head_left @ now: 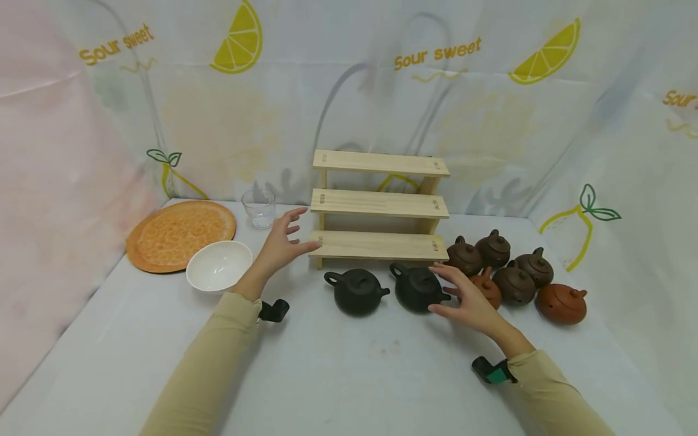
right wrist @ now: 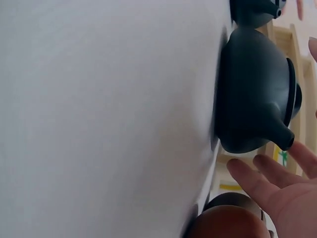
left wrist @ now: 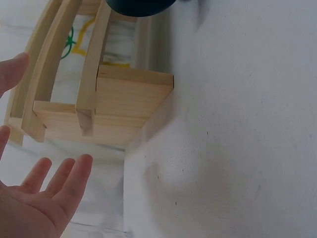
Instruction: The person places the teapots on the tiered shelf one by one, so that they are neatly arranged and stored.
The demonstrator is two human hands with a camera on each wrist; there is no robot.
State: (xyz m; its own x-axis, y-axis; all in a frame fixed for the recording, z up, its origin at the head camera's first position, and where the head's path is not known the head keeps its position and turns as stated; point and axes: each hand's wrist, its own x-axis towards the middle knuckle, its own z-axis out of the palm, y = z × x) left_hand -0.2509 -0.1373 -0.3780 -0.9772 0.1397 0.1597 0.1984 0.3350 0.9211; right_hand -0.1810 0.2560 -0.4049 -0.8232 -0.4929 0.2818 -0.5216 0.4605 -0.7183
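Note:
Two black teapots stand side by side on the white table in front of a wooden shelf [head_left: 376,244]. My right hand [head_left: 463,298] is beside the spout of the right black teapot [head_left: 417,290], its fingers spread. In the right wrist view the fingertips lie close to that teapot's spout; whether they touch it I cannot tell. The left black teapot [head_left: 357,293] has neither hand on it. My left hand [head_left: 279,245] is raised at the shelf's left end, fingers apart and holding nothing. The left wrist view shows a gap between its fingers and the shelf [left wrist: 119,94].
At the right, several brown teapots [head_left: 515,284] and reddish ones [head_left: 561,303] sit close together beside the shelf. On the left are a white bowl [head_left: 219,266], a round orange-brown board [head_left: 180,233] and a clear glass [head_left: 260,209]. A printed curtain [head_left: 349,91] hangs behind the table.

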